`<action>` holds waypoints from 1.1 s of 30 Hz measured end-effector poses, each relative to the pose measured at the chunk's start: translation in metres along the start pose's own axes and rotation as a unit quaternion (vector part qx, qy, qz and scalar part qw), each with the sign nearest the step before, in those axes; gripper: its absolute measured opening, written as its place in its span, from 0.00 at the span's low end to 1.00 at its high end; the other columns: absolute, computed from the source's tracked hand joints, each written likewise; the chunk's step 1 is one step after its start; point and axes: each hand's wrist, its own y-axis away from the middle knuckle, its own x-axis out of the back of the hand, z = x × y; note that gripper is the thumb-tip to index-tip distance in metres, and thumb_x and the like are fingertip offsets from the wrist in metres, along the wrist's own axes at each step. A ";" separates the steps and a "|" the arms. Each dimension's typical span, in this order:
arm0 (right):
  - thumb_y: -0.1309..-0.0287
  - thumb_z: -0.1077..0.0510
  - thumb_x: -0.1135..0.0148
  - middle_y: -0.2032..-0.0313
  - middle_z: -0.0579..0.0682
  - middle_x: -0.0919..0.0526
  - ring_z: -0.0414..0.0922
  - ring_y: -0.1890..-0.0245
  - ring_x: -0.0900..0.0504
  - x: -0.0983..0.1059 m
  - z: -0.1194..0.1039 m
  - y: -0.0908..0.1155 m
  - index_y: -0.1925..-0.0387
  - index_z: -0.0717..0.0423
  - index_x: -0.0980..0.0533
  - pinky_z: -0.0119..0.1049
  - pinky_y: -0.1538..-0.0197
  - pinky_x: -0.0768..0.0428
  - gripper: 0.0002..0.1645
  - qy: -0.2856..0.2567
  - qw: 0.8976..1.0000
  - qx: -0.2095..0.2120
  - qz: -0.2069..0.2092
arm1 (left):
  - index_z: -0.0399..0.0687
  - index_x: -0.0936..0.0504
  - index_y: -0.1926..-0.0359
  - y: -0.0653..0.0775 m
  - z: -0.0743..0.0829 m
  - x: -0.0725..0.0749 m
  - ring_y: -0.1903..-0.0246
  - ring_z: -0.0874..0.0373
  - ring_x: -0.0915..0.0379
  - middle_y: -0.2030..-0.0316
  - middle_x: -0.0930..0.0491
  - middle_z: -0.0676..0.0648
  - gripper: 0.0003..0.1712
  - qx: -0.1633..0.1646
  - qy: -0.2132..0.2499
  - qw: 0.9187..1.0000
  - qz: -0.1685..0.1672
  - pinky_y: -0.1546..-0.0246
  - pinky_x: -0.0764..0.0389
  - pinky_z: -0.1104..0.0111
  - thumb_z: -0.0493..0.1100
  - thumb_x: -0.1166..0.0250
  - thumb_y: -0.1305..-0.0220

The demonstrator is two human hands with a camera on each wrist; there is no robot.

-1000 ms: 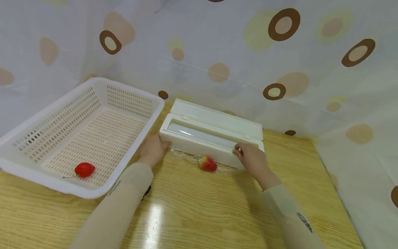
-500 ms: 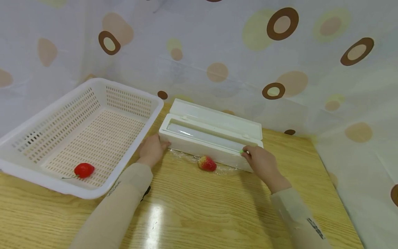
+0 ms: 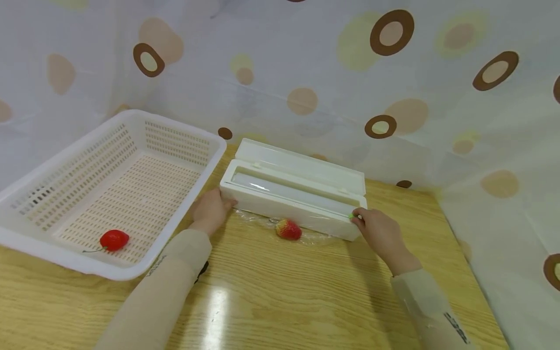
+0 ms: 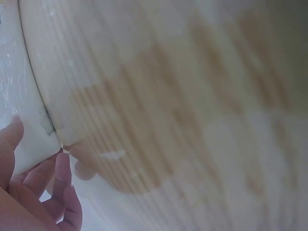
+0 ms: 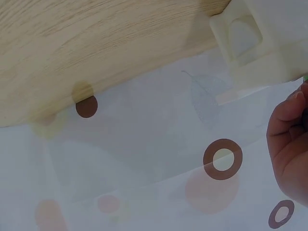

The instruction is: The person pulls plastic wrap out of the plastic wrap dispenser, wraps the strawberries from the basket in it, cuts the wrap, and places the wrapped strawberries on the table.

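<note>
A long white cling film dispenser box (image 3: pixel 280 206) stands on the table with its lid tipped back and a film roll (image 3: pixel 290 190) inside. My left hand (image 3: pixel 211 210) grips the box's left end, thumb on its front; the left wrist view shows the fingers (image 4: pixel 62 168) around the corner. At the right end of the front edge, my right hand (image 3: pixel 380 234) pinches a small green slide cutter (image 3: pixel 351 216), mostly hidden by the fingers. Clear cling film (image 3: pixel 316 238) spreads below the front of the box, around a red and yellow fruit (image 3: pixel 288 229).
A white plastic basket (image 3: pixel 175 228) with slotted walls stands on the left, a red pepper-like fruit (image 3: pixel 114 240) with a thin stem lying in it. Behind the wooden table (image 3: pixel 280 301) hangs a patterned curtain (image 3: pixel 262 58), which also closes off the right side.
My right hand has slid the green cutter rightward along the box's front edge, from well inside to near its right end. My left hand keeps its grip on the box.
</note>
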 end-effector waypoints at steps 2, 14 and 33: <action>0.37 0.55 0.45 0.71 0.54 0.17 0.42 0.79 0.25 0.000 0.001 0.001 0.55 0.60 0.22 0.33 0.80 0.30 0.15 0.003 1.000 -0.002 -0.003 | 0.36 0.28 0.49 0.001 0.000 0.001 0.52 0.43 0.24 0.52 0.21 0.37 0.26 0.002 0.000 1.000 -0.002 0.55 0.23 0.55 0.55 0.45 0.34; 0.39 0.54 0.43 0.72 0.54 0.18 0.43 0.79 0.25 -0.002 0.008 0.002 0.57 0.58 0.21 0.33 0.81 0.31 0.14 0.016 1.000 -0.010 0.005 | 0.37 0.28 0.47 0.001 0.001 0.003 0.49 0.42 0.26 0.49 0.22 0.37 0.26 0.001 -0.008 1.000 -0.003 0.50 0.25 0.53 0.54 0.45 0.34; 0.39 0.56 0.42 0.71 0.55 0.18 0.44 0.78 0.25 0.003 0.020 0.010 0.57 0.58 0.21 0.35 0.80 0.30 0.13 0.010 1.000 -0.021 0.007 | 0.38 0.30 0.44 0.003 0.002 0.003 0.49 0.43 0.25 0.47 0.23 0.38 0.26 0.000 -0.007 1.000 -0.001 0.50 0.25 0.54 0.53 0.44 0.34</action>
